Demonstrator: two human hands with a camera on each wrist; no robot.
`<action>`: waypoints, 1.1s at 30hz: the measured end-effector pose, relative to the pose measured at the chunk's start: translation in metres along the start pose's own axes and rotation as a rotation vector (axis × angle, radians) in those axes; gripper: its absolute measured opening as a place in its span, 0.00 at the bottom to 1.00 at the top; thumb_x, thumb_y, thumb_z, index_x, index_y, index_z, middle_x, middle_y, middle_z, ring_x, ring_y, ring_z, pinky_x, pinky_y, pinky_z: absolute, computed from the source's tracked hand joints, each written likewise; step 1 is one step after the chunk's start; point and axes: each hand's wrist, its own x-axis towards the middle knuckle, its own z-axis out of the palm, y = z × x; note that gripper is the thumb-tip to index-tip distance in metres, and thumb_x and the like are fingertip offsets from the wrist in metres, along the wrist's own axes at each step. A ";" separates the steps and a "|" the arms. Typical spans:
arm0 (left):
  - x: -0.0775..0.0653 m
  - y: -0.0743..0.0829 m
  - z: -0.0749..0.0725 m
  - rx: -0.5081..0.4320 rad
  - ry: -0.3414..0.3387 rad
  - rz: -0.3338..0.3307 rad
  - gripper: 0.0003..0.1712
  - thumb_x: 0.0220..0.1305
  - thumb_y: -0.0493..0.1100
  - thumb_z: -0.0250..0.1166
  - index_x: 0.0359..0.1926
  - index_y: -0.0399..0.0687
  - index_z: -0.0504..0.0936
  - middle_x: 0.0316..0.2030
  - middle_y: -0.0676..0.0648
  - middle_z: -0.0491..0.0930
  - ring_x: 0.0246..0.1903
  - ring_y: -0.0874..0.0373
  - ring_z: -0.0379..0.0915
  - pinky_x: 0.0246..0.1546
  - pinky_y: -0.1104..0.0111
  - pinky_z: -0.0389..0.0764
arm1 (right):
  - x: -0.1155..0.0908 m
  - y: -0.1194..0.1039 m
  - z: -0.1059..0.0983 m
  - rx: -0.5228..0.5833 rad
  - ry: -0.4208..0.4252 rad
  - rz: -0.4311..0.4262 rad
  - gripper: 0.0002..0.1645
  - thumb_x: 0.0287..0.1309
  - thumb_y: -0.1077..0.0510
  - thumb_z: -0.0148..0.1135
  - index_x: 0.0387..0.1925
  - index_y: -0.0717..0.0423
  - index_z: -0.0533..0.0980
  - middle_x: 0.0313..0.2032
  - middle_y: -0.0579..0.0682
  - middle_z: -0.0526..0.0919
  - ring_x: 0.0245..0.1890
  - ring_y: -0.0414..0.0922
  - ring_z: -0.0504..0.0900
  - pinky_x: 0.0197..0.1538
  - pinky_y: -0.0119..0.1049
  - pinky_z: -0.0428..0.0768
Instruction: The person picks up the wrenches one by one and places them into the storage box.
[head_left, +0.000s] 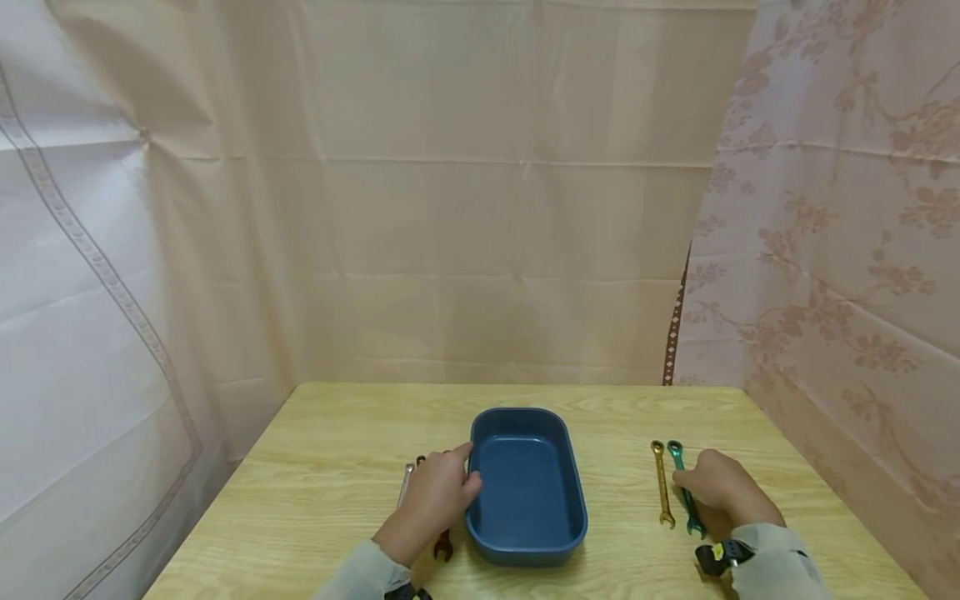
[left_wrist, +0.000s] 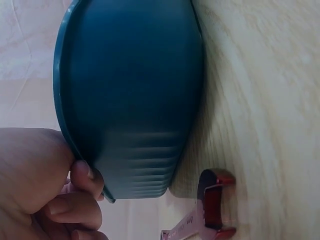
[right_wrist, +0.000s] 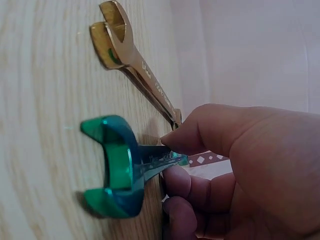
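Observation:
A deep blue rectangular tray (head_left: 525, 493) stands on the table. At its left side my left hand (head_left: 437, 493) pinches the rim between thumb and fingers, as the left wrist view shows. A red combination wrench (head_left: 443, 548) lies partly hidden below that hand, its open end toward me; a silver wrench (head_left: 406, 483) is just left of it. Further right, my right hand (head_left: 722, 485) pinches the shank of a green combination wrench (right_wrist: 120, 170) between thumb and index finger. Beside it on the left lies a gold combination wrench (head_left: 662, 482), its ring end pointing away from me.
The wood-grain table (head_left: 337, 433) runs back to a beige cloth (head_left: 487, 250) behind it. A white cloth (head_left: 75, 333) hangs on the left and a flower-patterned cloth (head_left: 847, 275) on the right. Table surface separates the tray from the gold wrench.

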 end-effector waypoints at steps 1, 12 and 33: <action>0.000 0.000 0.000 0.001 0.003 0.001 0.29 0.69 0.45 0.63 0.68 0.37 0.77 0.08 0.59 0.66 0.07 0.65 0.62 0.10 0.72 0.60 | 0.000 0.000 0.000 0.002 -0.003 0.001 0.19 0.63 0.48 0.61 0.24 0.57 0.70 0.23 0.50 0.68 0.23 0.46 0.69 0.27 0.37 0.68; -0.001 0.000 0.000 0.009 0.015 0.022 0.29 0.69 0.44 0.63 0.67 0.35 0.77 0.08 0.59 0.65 0.07 0.65 0.61 0.11 0.72 0.61 | 0.002 0.004 0.003 0.010 -0.004 -0.031 0.23 0.63 0.49 0.60 0.15 0.49 0.66 0.16 0.43 0.60 0.16 0.39 0.57 0.23 0.33 0.61; -0.002 0.001 -0.001 -0.008 -0.011 0.011 0.29 0.70 0.44 0.63 0.68 0.35 0.76 0.08 0.58 0.66 0.07 0.64 0.62 0.11 0.71 0.60 | -0.005 -0.003 -0.002 -0.054 0.006 -0.097 0.20 0.68 0.55 0.50 0.18 0.50 0.67 0.18 0.46 0.64 0.19 0.43 0.64 0.28 0.38 0.66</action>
